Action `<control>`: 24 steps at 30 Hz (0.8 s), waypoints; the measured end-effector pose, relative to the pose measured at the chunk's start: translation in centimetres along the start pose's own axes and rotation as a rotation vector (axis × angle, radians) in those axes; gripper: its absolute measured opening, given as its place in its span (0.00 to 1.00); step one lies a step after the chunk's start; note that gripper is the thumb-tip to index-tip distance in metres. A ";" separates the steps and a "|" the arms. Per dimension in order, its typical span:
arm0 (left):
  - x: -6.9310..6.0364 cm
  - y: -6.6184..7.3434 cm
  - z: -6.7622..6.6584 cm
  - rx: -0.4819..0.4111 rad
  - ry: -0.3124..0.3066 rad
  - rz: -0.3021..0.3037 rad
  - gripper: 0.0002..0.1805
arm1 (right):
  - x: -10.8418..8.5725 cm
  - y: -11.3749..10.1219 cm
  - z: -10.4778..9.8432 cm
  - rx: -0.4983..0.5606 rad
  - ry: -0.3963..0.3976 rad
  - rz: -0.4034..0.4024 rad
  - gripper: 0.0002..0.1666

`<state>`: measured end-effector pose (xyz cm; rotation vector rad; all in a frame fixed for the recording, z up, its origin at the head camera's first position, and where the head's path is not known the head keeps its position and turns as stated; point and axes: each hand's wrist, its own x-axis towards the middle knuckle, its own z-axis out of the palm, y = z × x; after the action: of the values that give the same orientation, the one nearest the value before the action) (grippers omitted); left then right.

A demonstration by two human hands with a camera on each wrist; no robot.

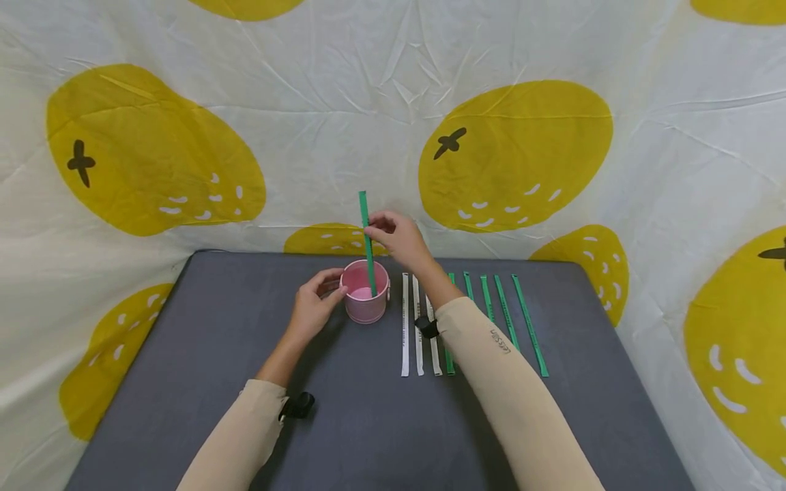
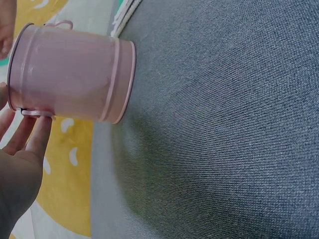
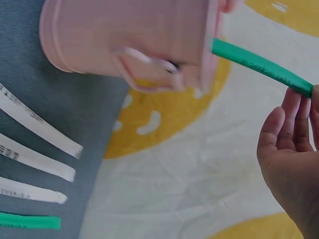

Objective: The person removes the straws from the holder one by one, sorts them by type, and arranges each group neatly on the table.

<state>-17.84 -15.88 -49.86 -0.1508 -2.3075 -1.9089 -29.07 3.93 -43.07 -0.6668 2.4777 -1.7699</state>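
Note:
A small pink metal bucket (image 1: 366,311) with little side handles stands upright at the far middle of the table. My left hand (image 1: 315,307) holds it at its left side, with fingers against the side handle (image 2: 37,114) and the thumb by the rim. Above the bucket, my right hand (image 1: 398,239) pinches a long green wrapped straw (image 1: 364,208) between thumb and fingers. The straw's lower end is inside the bucket; it leans slightly and bears small print (image 3: 264,65). Inside the bucket, no other straw can be seen.
Right of the bucket lie three white wrapped straws (image 1: 405,327) and several green ones (image 1: 530,324), side by side, partly under my right forearm. They rest on a dark grey table (image 1: 362,416). Behind it hangs a white cloth (image 1: 344,136) printed with yellow fruit.

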 end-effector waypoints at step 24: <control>0.2 -0.3 0.3 -0.021 0.004 0.022 0.22 | -7.2 0.9 -15.1 0.353 0.356 -0.024 0.10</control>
<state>-18.07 -15.66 -50.16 -0.1738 -2.2748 -1.9212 -26.75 20.28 -40.14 -0.3835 2.2483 -2.4363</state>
